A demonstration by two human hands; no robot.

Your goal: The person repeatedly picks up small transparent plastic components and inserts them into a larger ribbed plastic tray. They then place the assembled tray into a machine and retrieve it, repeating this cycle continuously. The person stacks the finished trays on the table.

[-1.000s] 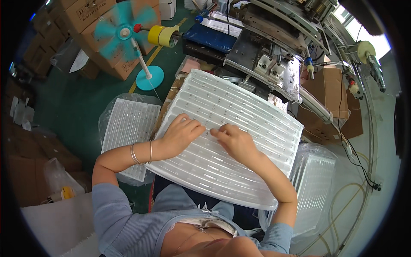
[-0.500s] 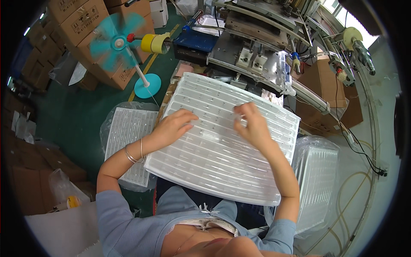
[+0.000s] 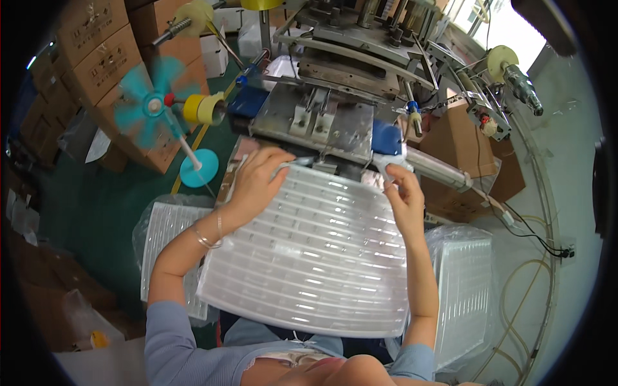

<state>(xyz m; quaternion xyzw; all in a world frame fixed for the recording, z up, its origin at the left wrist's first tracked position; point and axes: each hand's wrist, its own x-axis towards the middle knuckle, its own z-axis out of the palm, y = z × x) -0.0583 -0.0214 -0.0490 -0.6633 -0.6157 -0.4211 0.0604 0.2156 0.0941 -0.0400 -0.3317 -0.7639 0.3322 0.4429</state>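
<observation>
Clear ribbed tray (image 3: 315,257): left hand (image 3: 257,183) and right hand (image 3: 404,202) grip its far edge against the machine (image 3: 322,122).

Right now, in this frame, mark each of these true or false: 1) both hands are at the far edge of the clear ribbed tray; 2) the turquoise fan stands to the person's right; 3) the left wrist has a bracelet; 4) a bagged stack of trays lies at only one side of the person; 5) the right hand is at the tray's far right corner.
1) True: the left hand and the right hand both sit at the far edge of the clear ribbed tray.
2) False: the turquoise fan stands to the person's left.
3) True: a thin bracelet circles the left wrist.
4) False: bagged stacks lie on both sides, the left stack and the right stack.
5) True.
</observation>
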